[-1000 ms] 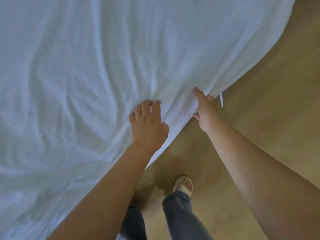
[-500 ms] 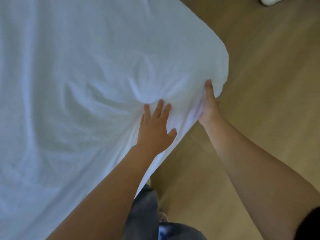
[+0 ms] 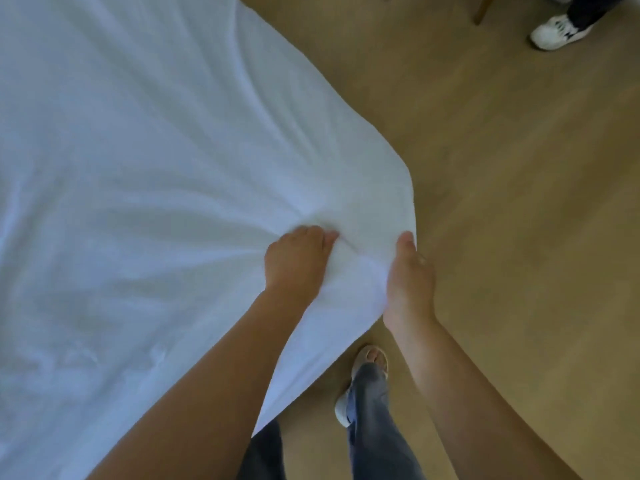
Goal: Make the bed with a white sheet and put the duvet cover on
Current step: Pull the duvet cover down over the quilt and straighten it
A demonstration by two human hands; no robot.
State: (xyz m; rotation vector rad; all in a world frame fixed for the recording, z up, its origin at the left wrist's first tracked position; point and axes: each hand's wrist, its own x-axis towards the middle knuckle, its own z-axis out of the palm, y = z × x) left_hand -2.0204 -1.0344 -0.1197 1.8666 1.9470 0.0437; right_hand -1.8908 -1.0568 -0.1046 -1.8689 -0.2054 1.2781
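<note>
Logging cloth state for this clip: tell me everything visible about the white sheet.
The white sheet is thin, soft-looking cloth spread wide, filling the view's left. Its rounded corner stands out against the tan floor. Creases fan out from the left hand, which grips a bunch; the right hand pinches its edge, thumb on top.

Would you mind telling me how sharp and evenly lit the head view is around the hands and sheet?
Head view: soft overall, the left hand smeared at its knuckles, the right hand a little crisper; the sheet reads bluish with fold shadows and no glare; wide-angle distortion bows the sheet's edge.
</note>
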